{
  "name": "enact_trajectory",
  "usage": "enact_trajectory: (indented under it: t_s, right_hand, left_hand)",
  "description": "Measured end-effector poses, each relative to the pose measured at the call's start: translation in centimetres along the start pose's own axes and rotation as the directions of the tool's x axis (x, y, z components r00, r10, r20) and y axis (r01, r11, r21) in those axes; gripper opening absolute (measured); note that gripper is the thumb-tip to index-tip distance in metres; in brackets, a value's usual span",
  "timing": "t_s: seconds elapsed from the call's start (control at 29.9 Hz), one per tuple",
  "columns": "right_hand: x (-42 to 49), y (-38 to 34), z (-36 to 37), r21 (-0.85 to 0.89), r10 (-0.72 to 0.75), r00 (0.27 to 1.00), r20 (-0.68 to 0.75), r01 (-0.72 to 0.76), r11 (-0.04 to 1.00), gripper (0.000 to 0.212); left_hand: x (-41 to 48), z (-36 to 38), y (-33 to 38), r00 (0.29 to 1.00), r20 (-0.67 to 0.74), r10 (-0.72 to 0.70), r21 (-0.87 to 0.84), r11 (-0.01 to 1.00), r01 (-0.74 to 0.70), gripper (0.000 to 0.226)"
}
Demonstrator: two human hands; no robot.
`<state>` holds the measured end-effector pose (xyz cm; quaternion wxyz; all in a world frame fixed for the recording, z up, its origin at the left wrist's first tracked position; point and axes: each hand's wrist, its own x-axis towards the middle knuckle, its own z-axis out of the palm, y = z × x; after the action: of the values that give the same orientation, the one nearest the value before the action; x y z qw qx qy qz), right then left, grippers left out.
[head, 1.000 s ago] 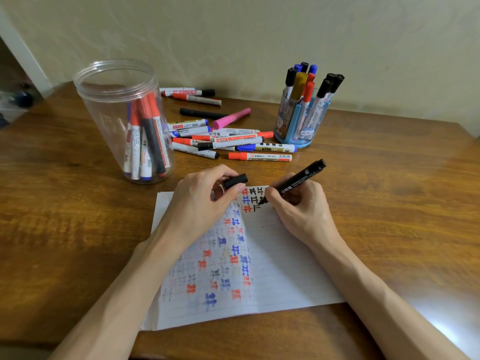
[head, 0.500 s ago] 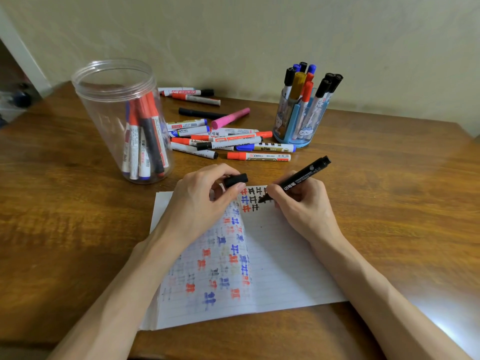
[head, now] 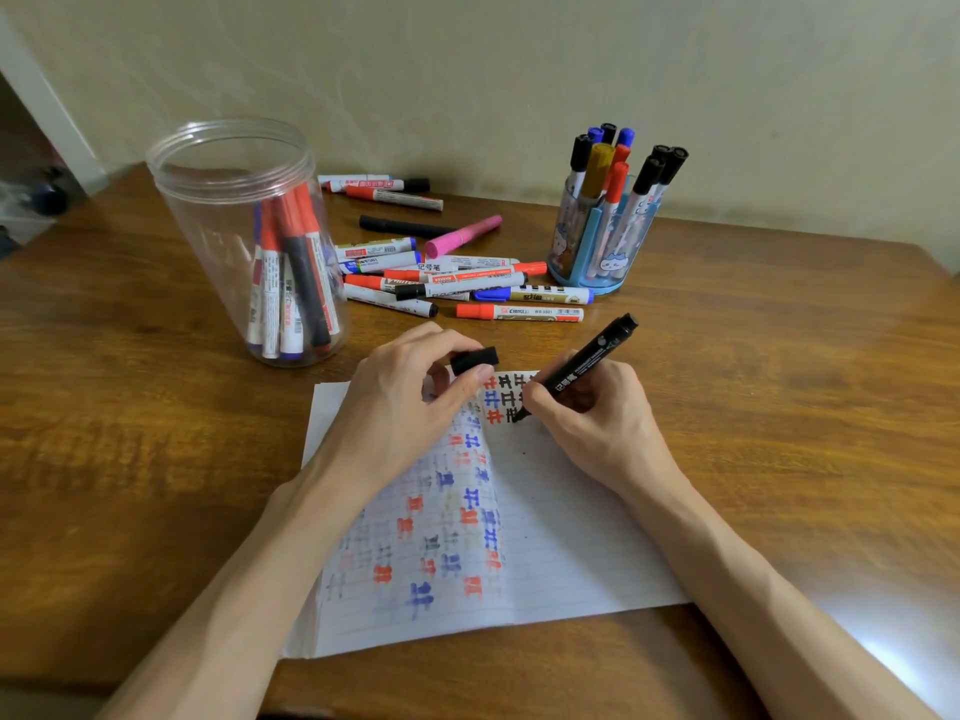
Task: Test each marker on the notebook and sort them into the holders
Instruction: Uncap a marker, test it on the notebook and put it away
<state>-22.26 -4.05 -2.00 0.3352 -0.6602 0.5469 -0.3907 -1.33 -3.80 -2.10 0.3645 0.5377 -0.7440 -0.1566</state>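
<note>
An open lined notebook lies on the wooden table, its pages dotted with red, blue and black test marks. My right hand grips a black marker with its tip on the page near the top. My left hand rests on the left page and pinches the marker's black cap. A clear plastic jar at the left holds several markers. A blue cartoon pen holder at the back right holds several more.
A loose pile of markers lies between the jar and the holder, with a pink one among them. Three more markers lie by the wall. The table edge runs along the bottom.
My right hand has shifted slightly down the page with the marker, adding to the black mark. My left hand and the cap have stayed in place.
</note>
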Motion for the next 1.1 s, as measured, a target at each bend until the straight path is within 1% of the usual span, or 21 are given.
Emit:
enact_trajectory:
  t_s: [0.07, 0.17, 0.23, 0.3, 0.37, 0.43, 0.6, 0.77, 0.9, 0.97, 1.04, 1.1]
  right_hand:
    - [0.1, -0.1, -0.2, 0.1, 0.032, 0.999, -0.026, -0.029, 0.995, 0.012]
    - [0.2, -0.3, -0.8, 0.278, 0.111, 0.989, -0.1, -0.079, 0.957, 0.008]
    - [0.2, -0.5, -1.1, 0.351, 0.099, 0.99, -0.101, -0.057, 0.935, 0.005]
    - [0.1, -0.6, -1.3, 0.405, 0.082, 0.992, -0.099, -0.035, 0.914, 0.009]
    - [0.0, -0.7, -1.4, 0.431, 0.075, 0.993, -0.087, -0.031, 0.902, 0.015]
    - [-0.1, -0.6, -1.4, 0.449, 0.056, 0.996, -0.065, -0.02, 0.894, 0.018]
    - [0.0, -0.6, -1.6, 0.501, 0.058, 0.997, -0.046, -0.027, 0.865, 0.011]
    - [0.0, -0.6, -1.5, 0.518, 0.06, 0.998, -0.03, -0.036, 0.855, 0.01]
    - [-0.2, -0.9, -1.4, 0.516, 0.04, 0.999, 0.016, -0.043, 0.856, 0.007]
    - [-0.3, -1.3, -1.4, 0.556, 0.059, 0.996, 0.072, -0.089, 0.826, 0.014]
    - [-0.3, -1.6, -1.4, 0.605, 0.091, 0.989, 0.12, -0.145, 0.783, 0.023]
    - [-0.2, -1.4, -1.5, 0.592, 0.086, 0.987, 0.132, -0.149, 0.792, 0.028]
  left_hand:
    - [0.0, -0.1, 0.0, 1.0, -0.001, 0.001, -0.006, 1.0, -0.001, 0.038]
    - [0.0, -0.3, 0.2, 1.0, -0.005, -0.001, -0.036, 0.999, 0.001, 0.049]
    - [-0.1, -0.4, 0.4, 0.999, -0.017, -0.033, -0.057, 0.998, 0.032, 0.054]
    - [-0.1, -0.4, 0.6, 0.999, -0.008, -0.051, -0.087, 0.995, 0.05, 0.05]
    - [-0.1, -0.3, 0.7, 0.999, -0.003, -0.045, -0.112, 0.993, 0.044, 0.044]
    - [0.0, -0.3, 0.6, 0.999, -0.005, -0.036, -0.129, 0.991, 0.035, 0.041]
    - [0.0, -0.3, 0.6, 1.0, 0.002, -0.022, -0.144, 0.989, 0.022, 0.04]
    - [0.0, -0.3, 0.8, 1.0, 0.004, -0.011, -0.163, 0.987, 0.012, 0.038]
    - [0.0, -0.3, 0.6, 1.0, 0.008, 0.003, -0.14, 0.99, -0.002, 0.03]
    - [0.0, -0.3, 0.5, 1.0, 0.004, 0.009, -0.13, 0.991, -0.009, 0.029]
    - [0.0, -0.3, 0.6, 1.0, -0.005, 0.013, -0.138, 0.99, -0.013, 0.034]
    - [-0.1, -0.4, 0.7, 1.0, -0.013, 0.01, -0.15, 0.989, -0.012, 0.037]
